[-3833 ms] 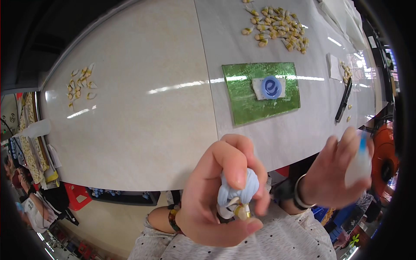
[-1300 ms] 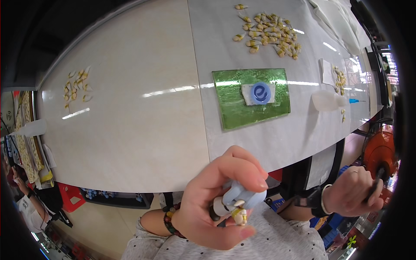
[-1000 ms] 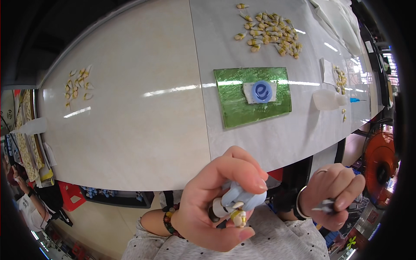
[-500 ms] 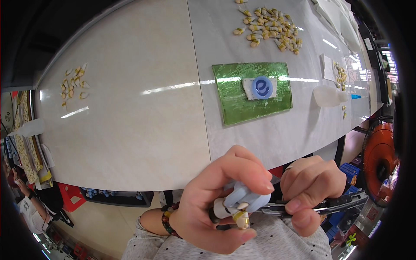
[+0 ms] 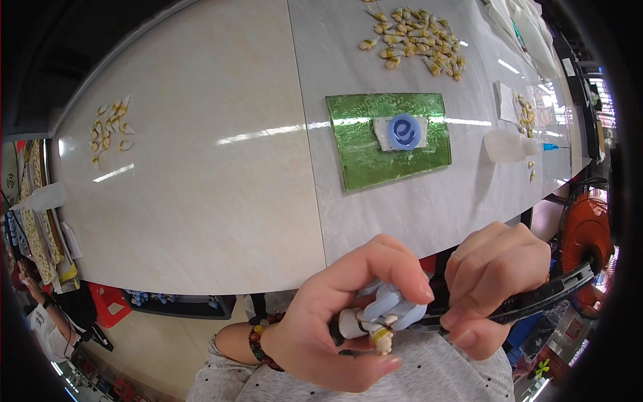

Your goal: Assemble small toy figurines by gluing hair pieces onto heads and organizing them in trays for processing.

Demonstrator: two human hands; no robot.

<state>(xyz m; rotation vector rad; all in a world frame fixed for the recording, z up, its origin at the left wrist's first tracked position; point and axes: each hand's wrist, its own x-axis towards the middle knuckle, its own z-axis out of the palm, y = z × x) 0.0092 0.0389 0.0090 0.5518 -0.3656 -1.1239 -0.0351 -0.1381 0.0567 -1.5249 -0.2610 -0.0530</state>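
One blue-haired figurine (image 5: 392, 305), between left hand's (image 5: 335, 315) thumb and fingers

The left hand (image 5: 311, 311) hides part of the figurine (image 5: 395, 305). Fingers of the right hand (image 5: 499, 278) cover the knife's (image 5: 559, 291) middle, and its tip — touching the figurine or just beside it — cannot be made out. Under the table's (image 5: 201, 214) near edge, blue bits (image 5: 142, 297) in a tray (image 5: 181, 312) are too small to tell.
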